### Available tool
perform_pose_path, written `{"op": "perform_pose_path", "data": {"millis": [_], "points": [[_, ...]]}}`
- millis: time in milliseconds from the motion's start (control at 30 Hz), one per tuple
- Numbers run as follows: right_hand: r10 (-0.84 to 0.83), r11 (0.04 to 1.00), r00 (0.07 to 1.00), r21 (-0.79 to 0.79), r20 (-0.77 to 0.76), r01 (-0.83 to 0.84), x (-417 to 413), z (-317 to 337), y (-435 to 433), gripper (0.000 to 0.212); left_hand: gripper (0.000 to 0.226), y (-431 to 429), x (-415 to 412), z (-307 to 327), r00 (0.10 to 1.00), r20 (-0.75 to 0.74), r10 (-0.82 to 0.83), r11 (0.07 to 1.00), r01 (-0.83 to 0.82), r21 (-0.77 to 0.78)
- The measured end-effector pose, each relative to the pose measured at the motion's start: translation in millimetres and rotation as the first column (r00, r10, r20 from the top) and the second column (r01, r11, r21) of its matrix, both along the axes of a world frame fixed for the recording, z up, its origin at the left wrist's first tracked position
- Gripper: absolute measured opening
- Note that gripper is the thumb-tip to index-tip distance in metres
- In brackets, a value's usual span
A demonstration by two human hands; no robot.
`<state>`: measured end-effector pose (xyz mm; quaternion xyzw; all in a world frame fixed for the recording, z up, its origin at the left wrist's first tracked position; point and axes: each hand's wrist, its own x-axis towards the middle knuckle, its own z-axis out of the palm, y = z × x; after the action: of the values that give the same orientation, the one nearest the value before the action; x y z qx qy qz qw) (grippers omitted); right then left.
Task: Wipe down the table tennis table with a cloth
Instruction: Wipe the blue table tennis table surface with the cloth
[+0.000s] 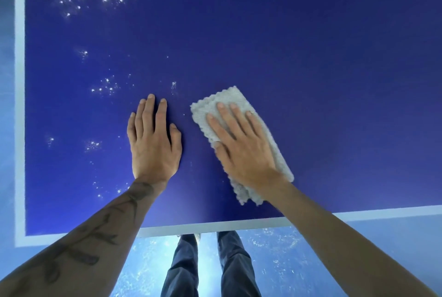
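Note:
The blue table tennis table (311, 57) fills most of the view, with white lines along its left and near edges. A folded grey-white cloth (210, 107) lies flat on it near the front edge. My right hand (241, 143) presses on the cloth with straight, spread fingers. To the left of the cloth, my left hand (153, 138) rests flat on the bare table surface, fingers straight. Shiny wet speckles (105, 86) dot the left part of the table.
The table's near edge (215, 226) runs just below my wrists, and its left edge line (20, 105) stands at the far left. Below the edge I see my legs in dark trousers (210, 265) on a pale blue floor.

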<state>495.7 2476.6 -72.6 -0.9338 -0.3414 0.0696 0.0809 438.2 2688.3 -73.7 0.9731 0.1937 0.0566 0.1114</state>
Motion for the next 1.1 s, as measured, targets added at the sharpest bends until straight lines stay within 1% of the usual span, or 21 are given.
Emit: {"op": "perform_pose_path", "data": {"millis": [67,133,200,267,300,367,433,467,500,533,567,633,667,733,800,833,900,933,967,1000,1100], "points": [[-0.096,0.995,0.995,-0.042,0.002,0.096,8,3,-29,0.064,0.055,-1,0,1,1.000,0.000,0.006,1.000,-0.006,-0.001],[-0.261,0.963,0.965,-0.063,0.006,0.260,26,7,-40,0.062,0.054,-1,0,2,1.000,-0.001,0.009,1.000,-0.009,-0.001],[-0.409,0.912,0.913,-0.039,0.003,0.409,36,12,-25,0.062,0.054,-1,0,2,1.000,-0.004,0.004,1.000,-0.004,-0.005],[-0.468,0.884,0.884,-0.013,0.002,0.468,30,11,5,0.062,0.054,-1,-1,1,1.000,0.000,0.000,1.000,0.000,-0.011],[-0.442,0.897,0.897,-0.006,0.006,0.442,19,9,17,0.063,0.054,-1,-1,0,1.000,0.004,-0.003,1.000,0.003,-0.013],[-0.281,0.960,0.960,-0.001,0.010,0.281,-17,4,29,0.064,0.054,0,-3,-1,1.000,0.015,-0.008,1.000,0.008,-0.012],[-0.090,0.996,0.996,-0.007,-0.012,0.090,-53,4,15,0.063,0.054,1,-4,-1,1.000,0.014,-0.015,1.000,0.015,-0.015],[-0.044,0.999,0.999,-0.016,-0.013,0.044,-65,4,-1,0.063,0.054,1,-4,0,1.000,0.010,-0.020,1.000,0.020,-0.022],[-0.050,0.998,0.999,-0.033,-0.012,0.049,-68,6,-19,0.062,0.055,1,-4,2,1.000,0.009,-0.025,0.999,0.025,-0.029],[-0.108,0.992,0.994,-0.059,-0.007,0.107,-66,8,-37,0.061,0.055,1,-4,3,1.000,0.009,-0.029,0.999,0.030,-0.038],[-0.196,0.977,0.981,-0.087,-0.002,0.195,-59,11,-53,0.060,0.055,2,-5,4,0.999,0.010,-0.035,0.998,0.036,-0.049],[-0.382,0.917,0.924,-0.124,0.005,0.380,-36,17,-68,0.061,0.056,5,-15,7,0.998,0.015,-0.057,0.997,0.057,-0.061],[-0.450,0.885,0.893,-0.129,0.007,0.447,-24,19,-64,0.062,0.056,8,-23,8,0.997,0.015,-0.073,0.996,0.074,-0.055],[-0.530,0.843,0.848,-0.102,0.003,0.528,-13,20,-33,0.063,0.056,15,-44,8,0.993,0.011,-0.118,0.993,0.119,-0.028],[-0.505,0.860,0.863,-0.082,0.001,0.503,-25,18,8,0.063,0.055,22,-64,6,0.985,0.002,-0.174,0.985,0.174,0.001],[-0.439,0.896,0.898,-0.069,0.001,0.438,-40,16,26,0.063,0.056,25,-72,5,0.980,-0.008,-0.198,0.980,0.198,0.007],[-0.240,0.970,0.970,-0.046,-0.020,0.239,-78,14,42,0.063,0.057,29,-80,4,0.974,-0.027,-0.225,0.974,0.225,0.017],[-0.156,0.987,0.987,-0.042,-0.031,0.154,-93,14,38,0.062,0.057,30,-82,3,0.973,-0.034,-0.230,0.973,0.230,0.021],[-0.117,0.992,0.993,-0.043,-0.029,0.115,-101,13,25,0.062,0.057,30,-83,3,0.972,-0.035,-0.231,0.973,0.232,0.020],[-0.132,0.990,0.991,-0.057,-0.023,0.131,-103,14,9,0.061,0.057,30,-83,3,0.972,-0.030,-0.231,0.973,0.232,0.015],[-0.337,0.928,0.941,-0.165,0.015,0.335,-89,20,-39,0.061,0.056,30,-83,5,0.974,-0.022,-0.226,0.974,0.226,-0.004]]}}
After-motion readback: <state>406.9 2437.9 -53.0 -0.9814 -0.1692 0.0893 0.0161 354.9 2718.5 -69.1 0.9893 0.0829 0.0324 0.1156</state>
